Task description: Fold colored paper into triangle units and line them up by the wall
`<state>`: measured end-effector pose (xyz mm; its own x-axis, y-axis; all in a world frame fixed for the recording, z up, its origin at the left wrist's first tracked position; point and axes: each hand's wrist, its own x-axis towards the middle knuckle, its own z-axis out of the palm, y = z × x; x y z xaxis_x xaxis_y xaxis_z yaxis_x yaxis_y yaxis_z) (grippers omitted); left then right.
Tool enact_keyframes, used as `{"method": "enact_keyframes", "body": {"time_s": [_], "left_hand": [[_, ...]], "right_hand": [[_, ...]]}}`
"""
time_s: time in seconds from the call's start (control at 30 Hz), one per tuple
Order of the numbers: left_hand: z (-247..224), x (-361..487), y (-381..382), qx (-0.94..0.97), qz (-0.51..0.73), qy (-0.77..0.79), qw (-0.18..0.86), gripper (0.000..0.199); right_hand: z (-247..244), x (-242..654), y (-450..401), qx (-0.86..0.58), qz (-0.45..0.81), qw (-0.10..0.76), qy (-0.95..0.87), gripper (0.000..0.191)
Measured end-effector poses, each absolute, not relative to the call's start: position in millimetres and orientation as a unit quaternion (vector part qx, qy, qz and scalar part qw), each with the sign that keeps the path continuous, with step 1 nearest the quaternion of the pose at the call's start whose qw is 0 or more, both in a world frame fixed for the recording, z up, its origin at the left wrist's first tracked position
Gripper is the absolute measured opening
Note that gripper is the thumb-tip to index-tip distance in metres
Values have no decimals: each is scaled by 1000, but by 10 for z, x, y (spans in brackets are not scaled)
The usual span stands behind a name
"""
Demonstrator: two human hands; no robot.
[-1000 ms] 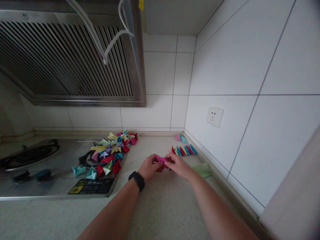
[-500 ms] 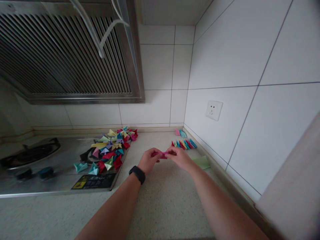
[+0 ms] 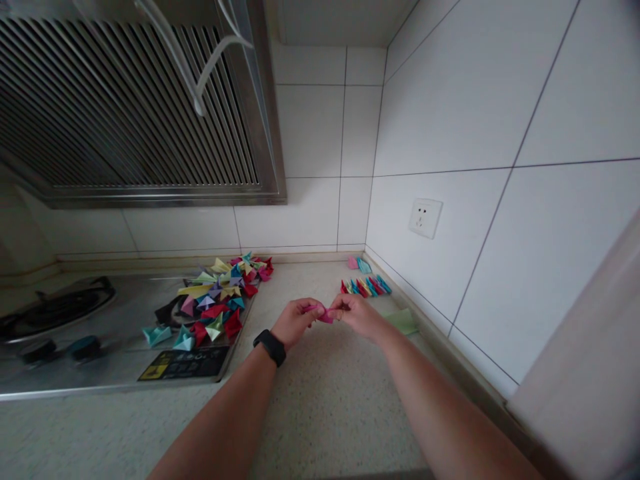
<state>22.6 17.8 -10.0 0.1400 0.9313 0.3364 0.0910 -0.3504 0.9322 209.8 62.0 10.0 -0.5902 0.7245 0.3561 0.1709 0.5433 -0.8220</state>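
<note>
In the head view, holds a small piece of pink paper (image 3: 325, 316) between both hands, near the middle of the counter (image 3: 325, 407); cannot tell if resting on it or just above. Grips the left end in the left hand (image 3: 297, 321), thumb pressed toward curled fingers; pinches the right end in the right hand (image 3: 355, 315), likewise closed. Cannot make out the exact folds, too small and partly covered by fingertips.

Could tear the piece, or crease it askew, by pulling unevenly from two opposite ends. Could lose a fold by easing one pinch too soon. Could knock over the row of folded pieces (image 3: 366, 286), close-packed just beyond the right hand, by pushing the knuckles forward. Could drag or crumple the pale green paper (image 3: 401, 321), flat beside the right wrist, by sweeping that forearm sideways. Could scatter the heap of coloured folded pieces (image 3: 215, 312), loosely piled on the hob (image 3: 117, 368), by swinging the left arm outward. Risks less, judging by position, with the pink folded piece (image 3: 353, 263) and blue folded piece (image 3: 364, 266) near the wall corner, well apart from both hands.
</note>
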Motion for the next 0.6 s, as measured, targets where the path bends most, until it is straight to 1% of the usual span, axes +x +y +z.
{"method": "enact_keyframes", "body": {"time_s": [0.13, 0.27, 0.4, 0.47, 0.6], "left_hand": [[-31, 223, 132, 635, 507, 387, 435, 30], [15, 222, 108, 620, 512, 382, 456, 31], [-14, 207, 141, 585, 546, 397, 449, 33], [-33, 206, 158, 566, 563, 409, 443, 34], [-41, 230, 165, 554, 554, 418, 459, 34]], "right_hand": [[110, 2112, 592, -282, 401, 354, -796, 26], [102, 2097, 578, -265, 459, 361, -767, 27], [84, 2060, 572, -271, 487, 395, -730, 29], [73, 2043, 575, -264, 508, 398, -717, 30], [33, 2020, 624, -268, 526, 404, -699, 32]]}}
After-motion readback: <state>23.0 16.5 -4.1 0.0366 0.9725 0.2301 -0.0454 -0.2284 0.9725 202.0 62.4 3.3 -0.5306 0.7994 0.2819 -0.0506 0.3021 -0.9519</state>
